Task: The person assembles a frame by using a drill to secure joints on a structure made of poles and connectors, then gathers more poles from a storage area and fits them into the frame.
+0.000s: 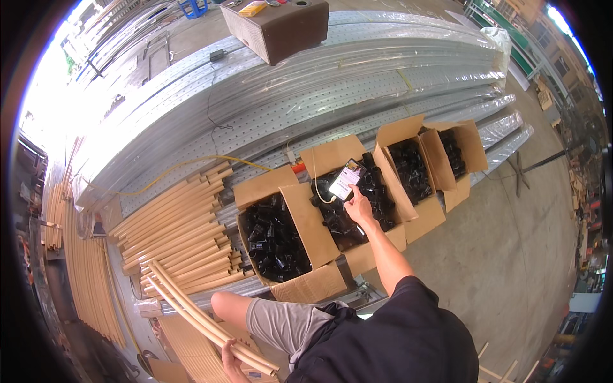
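Observation:
My left hand (232, 362) is closed around a few long tan tubes (201, 320), near their lower end; they slant up to the left past my knee. With my right arm stretched forward, my right hand (359, 207) has a fingertip on the lit screen of a phone (345, 181). The phone lies on black pipe fittings (373, 198) in an open cardboard box, and a white cable (317, 182) runs from its lower end. That hand grips nothing; its other fingers are partly hidden.
Left of the phone stands another box of black fittings (271, 239); two more boxes (408, 169) stand to the right. Stacked tan tubes (182, 230) lie at the left. Behind are plastic-wrapped perforated metal lengths (287, 96) with a brown case (281, 29) on top. Concrete floor (511, 255) extends right.

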Available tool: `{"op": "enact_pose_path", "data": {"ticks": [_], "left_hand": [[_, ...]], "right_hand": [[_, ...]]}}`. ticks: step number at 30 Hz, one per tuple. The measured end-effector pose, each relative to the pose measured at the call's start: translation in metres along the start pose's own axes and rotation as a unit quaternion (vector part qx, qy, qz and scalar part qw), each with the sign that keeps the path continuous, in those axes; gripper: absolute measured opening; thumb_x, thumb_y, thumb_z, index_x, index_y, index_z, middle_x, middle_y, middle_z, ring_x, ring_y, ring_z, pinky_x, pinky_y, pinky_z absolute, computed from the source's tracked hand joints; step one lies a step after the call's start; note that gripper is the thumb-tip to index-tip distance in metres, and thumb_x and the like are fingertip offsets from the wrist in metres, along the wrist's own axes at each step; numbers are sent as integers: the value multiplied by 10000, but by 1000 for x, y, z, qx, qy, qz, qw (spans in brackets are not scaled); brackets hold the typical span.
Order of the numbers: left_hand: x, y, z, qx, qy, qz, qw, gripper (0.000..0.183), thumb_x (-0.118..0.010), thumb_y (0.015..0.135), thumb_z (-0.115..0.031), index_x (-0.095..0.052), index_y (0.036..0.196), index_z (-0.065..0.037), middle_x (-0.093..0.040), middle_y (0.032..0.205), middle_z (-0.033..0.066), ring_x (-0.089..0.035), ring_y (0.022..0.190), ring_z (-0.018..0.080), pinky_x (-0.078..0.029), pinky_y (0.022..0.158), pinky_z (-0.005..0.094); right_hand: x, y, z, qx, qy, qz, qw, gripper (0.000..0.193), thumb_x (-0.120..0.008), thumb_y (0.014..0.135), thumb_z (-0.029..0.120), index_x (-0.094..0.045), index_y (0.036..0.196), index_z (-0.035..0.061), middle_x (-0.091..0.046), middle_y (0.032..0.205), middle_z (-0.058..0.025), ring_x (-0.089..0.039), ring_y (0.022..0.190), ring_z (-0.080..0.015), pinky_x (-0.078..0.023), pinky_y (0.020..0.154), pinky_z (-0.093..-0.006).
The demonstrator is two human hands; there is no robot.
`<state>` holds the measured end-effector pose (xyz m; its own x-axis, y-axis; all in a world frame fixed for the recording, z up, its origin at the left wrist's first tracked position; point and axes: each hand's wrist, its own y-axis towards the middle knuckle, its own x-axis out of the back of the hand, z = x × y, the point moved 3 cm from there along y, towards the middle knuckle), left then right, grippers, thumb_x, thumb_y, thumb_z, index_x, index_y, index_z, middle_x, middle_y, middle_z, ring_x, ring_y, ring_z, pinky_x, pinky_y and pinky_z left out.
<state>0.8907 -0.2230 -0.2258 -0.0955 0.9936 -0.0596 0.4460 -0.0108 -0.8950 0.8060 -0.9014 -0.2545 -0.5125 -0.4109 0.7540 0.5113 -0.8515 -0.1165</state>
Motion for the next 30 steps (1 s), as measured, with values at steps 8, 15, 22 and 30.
{"op": "enact_pose_path", "data": {"ticks": [8, 15, 22, 30], "left_hand": [[7, 8, 5, -6, 10, 14, 1000, 331, -607, 779, -157, -497, 1018, 46, -576, 871, 188, -615, 798, 355, -544, 777, 507], [0, -2, 3, -19, -7, 11, 1000, 290, -608, 779, -113, -504, 998, 44, -584, 851, 185, -621, 794, 347, -537, 779, 501], [3, 1, 4, -6, -5, 5, 1000, 302, -601, 782, -116, -511, 1006, 66, -587, 832, 180, -634, 763, 342, -547, 757, 498], [3, -8, 3, -28, 23, -22, 999, 300, -599, 760, -109, -548, 968, 101, -605, 817, 206, -648, 733, 346, -561, 733, 464]], "right_hand": [[14, 40, -11, 1, -54, -42, 998, 527, -631, 792, 148, -513, 1306, 132, -698, 817, -182, -682, 783, -364, -537, 733, -460], [14, 52, 24, 6, -40, -8, 999, 337, -654, 804, 195, -629, 1122, 85, -699, 866, -194, -678, 850, -367, -535, 776, -450], [-10, 91, 86, 71, -103, -9, 992, 198, -672, 781, 261, -713, 859, 83, -719, 827, -129, -694, 806, -320, -550, 735, -408], [21, 111, 98, 305, -511, 208, 776, 833, -849, 593, 212, -491, 1341, 141, -493, 1396, -141, -415, 1334, -349, -326, 1085, -576]]}}
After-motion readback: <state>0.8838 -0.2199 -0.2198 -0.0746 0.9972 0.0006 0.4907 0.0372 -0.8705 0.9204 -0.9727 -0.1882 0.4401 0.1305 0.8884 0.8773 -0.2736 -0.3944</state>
